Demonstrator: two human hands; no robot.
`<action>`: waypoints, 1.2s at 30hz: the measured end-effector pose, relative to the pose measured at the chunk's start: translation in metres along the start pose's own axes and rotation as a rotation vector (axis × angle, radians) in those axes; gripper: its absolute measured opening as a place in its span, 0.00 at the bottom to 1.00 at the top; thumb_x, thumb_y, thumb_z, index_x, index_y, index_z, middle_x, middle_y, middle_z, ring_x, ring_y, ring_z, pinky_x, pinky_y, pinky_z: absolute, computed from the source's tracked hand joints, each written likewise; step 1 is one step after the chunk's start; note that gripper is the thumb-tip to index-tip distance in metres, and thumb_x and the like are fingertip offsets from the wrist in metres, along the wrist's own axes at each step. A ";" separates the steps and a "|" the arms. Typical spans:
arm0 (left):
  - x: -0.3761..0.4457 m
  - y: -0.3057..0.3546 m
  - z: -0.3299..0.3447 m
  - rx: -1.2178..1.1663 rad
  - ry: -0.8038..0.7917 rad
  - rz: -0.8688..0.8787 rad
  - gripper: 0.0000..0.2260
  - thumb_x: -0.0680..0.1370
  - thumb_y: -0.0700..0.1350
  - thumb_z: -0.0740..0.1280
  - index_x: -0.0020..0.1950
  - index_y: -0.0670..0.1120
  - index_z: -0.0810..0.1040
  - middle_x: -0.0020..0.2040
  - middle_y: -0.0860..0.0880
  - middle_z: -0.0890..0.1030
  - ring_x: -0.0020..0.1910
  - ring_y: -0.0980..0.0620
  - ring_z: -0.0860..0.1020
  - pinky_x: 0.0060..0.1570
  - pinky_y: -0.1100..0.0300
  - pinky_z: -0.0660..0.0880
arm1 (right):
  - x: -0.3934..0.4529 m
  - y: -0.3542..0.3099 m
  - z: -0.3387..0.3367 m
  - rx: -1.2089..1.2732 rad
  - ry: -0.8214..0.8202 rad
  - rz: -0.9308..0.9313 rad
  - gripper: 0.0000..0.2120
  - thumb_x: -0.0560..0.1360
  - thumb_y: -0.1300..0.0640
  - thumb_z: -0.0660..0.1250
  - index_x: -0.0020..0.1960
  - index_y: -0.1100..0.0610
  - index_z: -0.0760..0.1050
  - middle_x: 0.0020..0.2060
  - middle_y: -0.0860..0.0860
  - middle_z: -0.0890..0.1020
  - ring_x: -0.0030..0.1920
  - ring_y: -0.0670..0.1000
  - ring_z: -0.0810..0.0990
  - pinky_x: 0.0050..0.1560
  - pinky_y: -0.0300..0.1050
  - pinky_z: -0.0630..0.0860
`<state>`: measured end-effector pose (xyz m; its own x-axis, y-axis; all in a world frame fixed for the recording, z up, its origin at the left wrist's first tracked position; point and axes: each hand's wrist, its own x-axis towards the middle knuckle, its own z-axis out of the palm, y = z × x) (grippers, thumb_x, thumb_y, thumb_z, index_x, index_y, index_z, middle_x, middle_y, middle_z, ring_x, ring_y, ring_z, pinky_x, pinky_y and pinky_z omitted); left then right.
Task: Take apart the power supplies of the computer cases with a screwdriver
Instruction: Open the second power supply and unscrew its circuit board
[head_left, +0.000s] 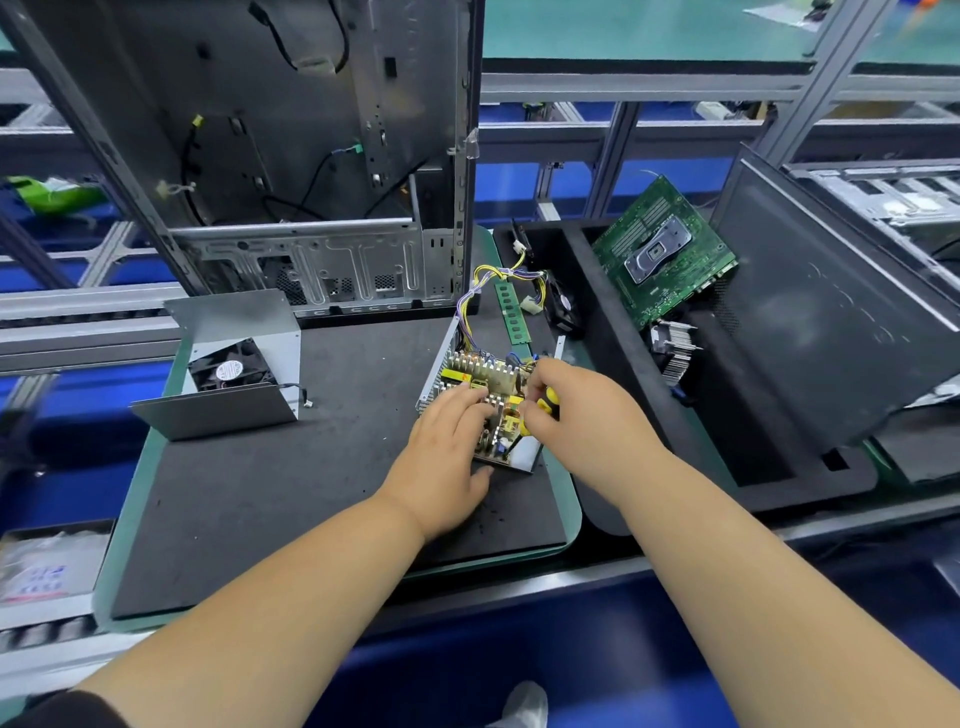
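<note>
Opened power supply (488, 395) at frame centre is steadied by flat left hand (447, 457); screwdriver (543, 408) is gripped by right hand (576, 410). Motherboard (662, 254) and heatsink (672, 348) are held in black tray (613, 358), right.

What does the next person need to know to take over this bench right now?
Left hand: flat on the opened power supply's circuit board, steadying it.
Right hand: fingers curled round the yellow-and-black screwdriver handle, tip down on the board's right side.
Done: grey metal power supply cover with its black fan is off, lying to the left on the black mat.
Left: board sits in its metal base tray; yellow wire bundle attached. Free the board and lift it out.
Nearby: empty grey computer case upright behind; green motherboard in the black bin on the right.
</note>
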<state>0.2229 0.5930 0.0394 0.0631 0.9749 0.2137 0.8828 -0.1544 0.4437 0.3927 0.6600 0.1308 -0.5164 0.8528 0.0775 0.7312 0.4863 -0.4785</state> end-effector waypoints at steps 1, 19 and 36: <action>0.000 0.000 0.000 0.000 0.005 -0.004 0.28 0.74 0.44 0.72 0.72 0.43 0.69 0.77 0.47 0.62 0.79 0.45 0.54 0.78 0.53 0.51 | 0.000 0.001 -0.001 0.011 0.013 0.006 0.05 0.78 0.52 0.66 0.46 0.51 0.71 0.31 0.48 0.73 0.31 0.49 0.69 0.29 0.44 0.62; 0.033 0.022 -0.024 -0.085 0.103 -0.052 0.11 0.75 0.52 0.73 0.56 0.51 0.80 0.50 0.54 0.80 0.52 0.51 0.75 0.54 0.60 0.69 | -0.003 0.014 -0.054 0.396 0.267 0.088 0.08 0.76 0.54 0.68 0.39 0.51 0.72 0.31 0.51 0.73 0.28 0.45 0.65 0.30 0.39 0.64; 0.118 0.109 0.025 0.040 -0.058 -0.044 0.11 0.81 0.55 0.63 0.49 0.53 0.83 0.42 0.53 0.79 0.47 0.48 0.76 0.48 0.54 0.71 | 0.008 0.108 -0.101 0.425 0.407 0.169 0.07 0.77 0.50 0.65 0.41 0.49 0.70 0.29 0.44 0.72 0.30 0.48 0.68 0.34 0.51 0.72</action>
<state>0.3384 0.6954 0.0917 0.0496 0.9884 0.1434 0.9029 -0.1057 0.4167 0.5127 0.7389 0.1680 -0.1358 0.9567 0.2576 0.5028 0.2906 -0.8141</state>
